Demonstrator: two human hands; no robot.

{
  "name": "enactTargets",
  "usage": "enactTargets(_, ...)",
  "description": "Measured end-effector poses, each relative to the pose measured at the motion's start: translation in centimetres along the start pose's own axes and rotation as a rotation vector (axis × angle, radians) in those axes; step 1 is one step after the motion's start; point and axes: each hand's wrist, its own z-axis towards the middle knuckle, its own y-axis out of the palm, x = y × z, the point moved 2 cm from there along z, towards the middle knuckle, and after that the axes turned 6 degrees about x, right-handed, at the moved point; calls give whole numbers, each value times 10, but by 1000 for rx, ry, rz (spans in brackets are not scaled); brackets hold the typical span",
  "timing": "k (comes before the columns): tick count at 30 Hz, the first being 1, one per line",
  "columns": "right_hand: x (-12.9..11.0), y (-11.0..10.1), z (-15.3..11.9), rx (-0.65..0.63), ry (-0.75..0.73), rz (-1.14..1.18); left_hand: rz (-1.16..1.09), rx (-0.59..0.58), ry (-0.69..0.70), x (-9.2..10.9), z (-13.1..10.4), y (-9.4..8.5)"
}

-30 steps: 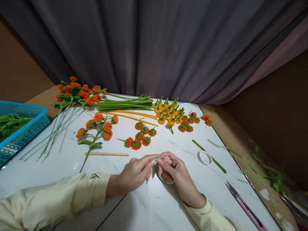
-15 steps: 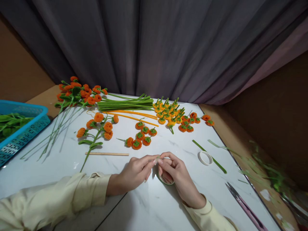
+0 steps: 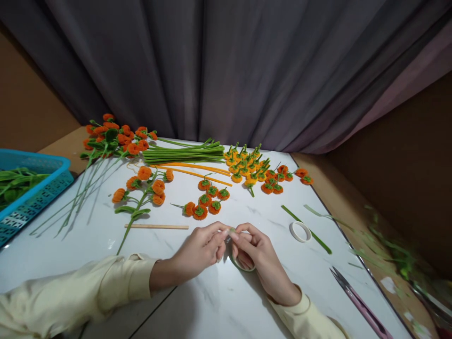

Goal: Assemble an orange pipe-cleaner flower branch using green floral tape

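Note:
Over the near middle of the white table (image 3: 212, 310), my left hand (image 3: 201, 249) and my right hand (image 3: 263, 256) meet at the fingertips. Both pinch a tiny pale green piece (image 3: 232, 230), too small to make out well. A roll of green tape (image 3: 243, 268) hangs at my right hand, partly hidden behind its fingers. Just beyond lie several orange flower heads with green backs (image 3: 205, 200). To their left rests a stem with orange blooms and green leaves (image 3: 139, 207), its lower end by a thin wooden stick (image 3: 158, 227).
Purple-handled scissors (image 3: 360, 301) and a white ring (image 3: 300, 231) over a green strip lie right. Green stems (image 3: 183, 153), yellow flower heads (image 3: 243, 165) and orange bunches (image 3: 116, 134) line the back. A blue basket (image 3: 52, 181) stands left; green scraps (image 3: 395, 254) lie far right.
My left hand has shifted slightly, its fingers curling closer together at the pinch. My right hand has barely moved.

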Motion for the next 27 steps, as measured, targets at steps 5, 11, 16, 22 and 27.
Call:
enactTargets(5,0,1,-2,2,6,2,-32,11,9,-2,-2,-1)
enactTargets(11,-1,3,-3,-13,-1,27,127,50,117,-3,-4,-2)
enactTargets(16,-2,3,-4,-11,5,21,230,85,154,-2,-2,-3)
enactTargets(22,0,3,-4,-21,-4,19,236,64,159,1,-3,-3)
enactTargets(27,-1,3,-4,-16,-2,12,308,55,220,2,-5,-2)
